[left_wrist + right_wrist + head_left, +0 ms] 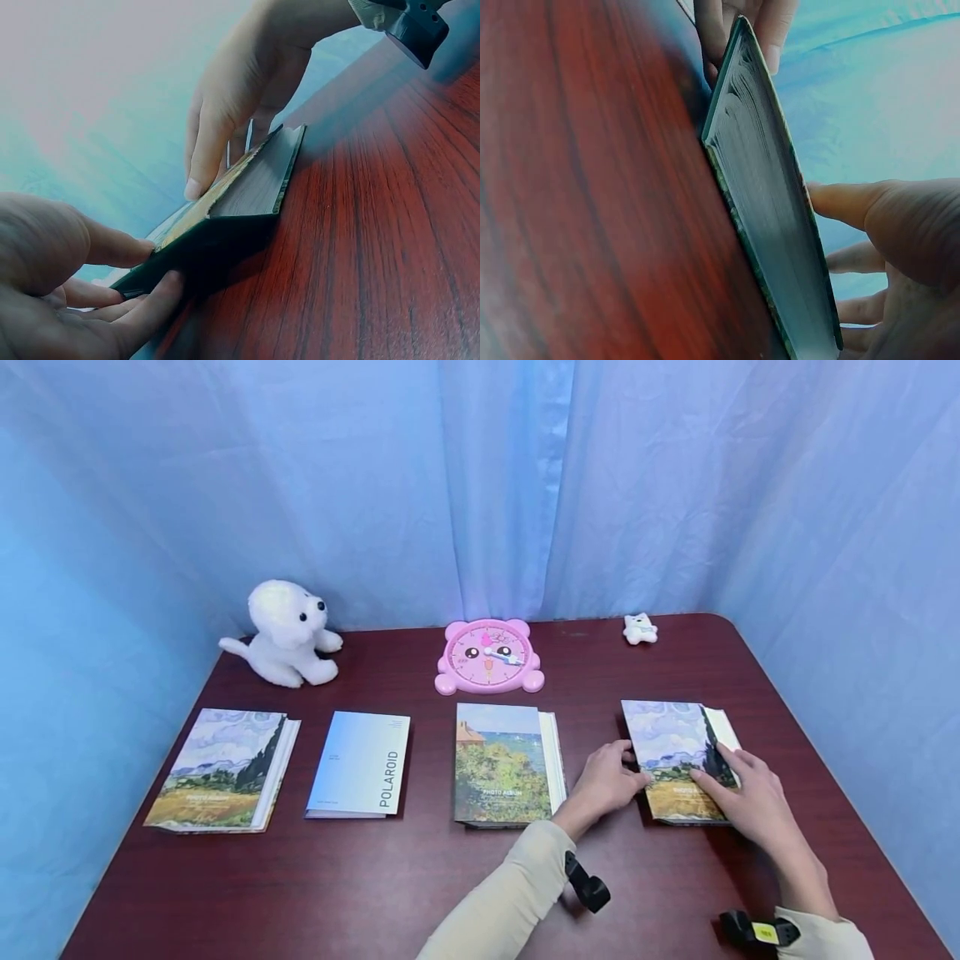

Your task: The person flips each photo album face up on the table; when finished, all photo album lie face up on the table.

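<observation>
At the right of the table lies a photo album [671,735] with a painted landscape cover, its white page edges showing. My left hand [609,779] grips the album's spine side, thumb at the cover's edge and fingers along the dark spine [217,244]. Over the cover, my right hand [757,797] touches the album with thumb and fingers spread. The right wrist view shows its thumb and fingers [855,262] against the cover's edge, beside the page block [757,165]. How the album's underside meets the table is partly hidden.
Leftward lie another photo album [498,768], a blue-white POLAROID booklet [360,764] and a landscape-covered album [217,768]. Behind them are a white plush dog [285,631], a pink toy clock [487,656] and a small white figure [640,628]. Blue curtains [495,485] border the table [337,885].
</observation>
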A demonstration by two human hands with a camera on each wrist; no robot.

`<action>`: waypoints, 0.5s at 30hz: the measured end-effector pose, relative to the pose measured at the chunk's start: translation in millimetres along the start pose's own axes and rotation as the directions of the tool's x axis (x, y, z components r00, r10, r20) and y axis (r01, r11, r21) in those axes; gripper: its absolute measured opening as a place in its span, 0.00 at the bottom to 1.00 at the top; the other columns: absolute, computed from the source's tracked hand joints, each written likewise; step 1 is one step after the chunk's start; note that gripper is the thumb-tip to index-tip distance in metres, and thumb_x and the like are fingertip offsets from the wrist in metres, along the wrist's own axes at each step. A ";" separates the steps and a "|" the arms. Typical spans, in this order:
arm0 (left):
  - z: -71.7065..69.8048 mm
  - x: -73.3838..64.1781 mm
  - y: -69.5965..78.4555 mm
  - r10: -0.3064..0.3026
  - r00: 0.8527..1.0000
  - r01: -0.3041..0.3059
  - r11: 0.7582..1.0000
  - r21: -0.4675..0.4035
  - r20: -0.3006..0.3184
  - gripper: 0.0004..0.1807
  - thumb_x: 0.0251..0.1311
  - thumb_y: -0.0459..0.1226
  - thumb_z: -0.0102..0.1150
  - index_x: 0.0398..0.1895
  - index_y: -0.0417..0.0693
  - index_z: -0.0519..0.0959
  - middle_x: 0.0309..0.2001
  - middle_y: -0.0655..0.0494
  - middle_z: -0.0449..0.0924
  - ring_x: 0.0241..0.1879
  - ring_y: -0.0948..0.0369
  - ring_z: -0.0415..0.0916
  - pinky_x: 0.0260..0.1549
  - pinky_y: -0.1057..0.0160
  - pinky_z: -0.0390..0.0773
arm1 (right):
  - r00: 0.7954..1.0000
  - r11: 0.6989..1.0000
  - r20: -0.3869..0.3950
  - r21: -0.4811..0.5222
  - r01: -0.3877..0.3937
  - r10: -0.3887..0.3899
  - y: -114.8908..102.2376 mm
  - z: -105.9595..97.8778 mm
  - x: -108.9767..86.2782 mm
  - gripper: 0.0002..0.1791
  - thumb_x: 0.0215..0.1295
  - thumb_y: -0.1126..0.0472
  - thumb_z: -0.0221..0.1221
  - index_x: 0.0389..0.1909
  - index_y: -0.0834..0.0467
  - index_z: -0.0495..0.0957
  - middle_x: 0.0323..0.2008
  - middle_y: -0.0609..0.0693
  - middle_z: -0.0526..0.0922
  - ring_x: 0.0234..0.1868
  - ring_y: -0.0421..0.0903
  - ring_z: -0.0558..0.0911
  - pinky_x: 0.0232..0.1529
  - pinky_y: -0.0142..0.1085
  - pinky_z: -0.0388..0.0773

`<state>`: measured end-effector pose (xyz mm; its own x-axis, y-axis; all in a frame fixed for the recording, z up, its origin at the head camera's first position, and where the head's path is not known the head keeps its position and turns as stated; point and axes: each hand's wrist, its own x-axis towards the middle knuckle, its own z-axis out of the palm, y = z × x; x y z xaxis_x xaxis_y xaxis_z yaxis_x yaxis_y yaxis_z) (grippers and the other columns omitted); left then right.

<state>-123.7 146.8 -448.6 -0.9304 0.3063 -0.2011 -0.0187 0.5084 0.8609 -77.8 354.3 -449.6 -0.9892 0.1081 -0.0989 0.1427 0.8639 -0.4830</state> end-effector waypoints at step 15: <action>-65.7 1.9 23.6 0.061 0.983 -0.065 0.998 -0.020 -0.171 0.23 0.62 0.44 0.58 0.60 0.50 0.73 0.52 0.54 0.75 0.51 0.61 0.76 0.47 0.67 0.75 | 0.987 0.990 -0.105 0.057 0.127 -0.120 -64.2 -28.5 33.1 0.39 0.71 0.42 0.46 0.73 0.63 0.53 0.71 0.72 0.46 0.69 0.74 0.46 0.58 0.72 0.49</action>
<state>-150.0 106.5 -398.0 -0.9787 0.1946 -0.0651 0.0351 0.4712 0.8813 -120.6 316.4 -397.1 -0.9972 0.0543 0.0517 0.0178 0.8415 -0.5400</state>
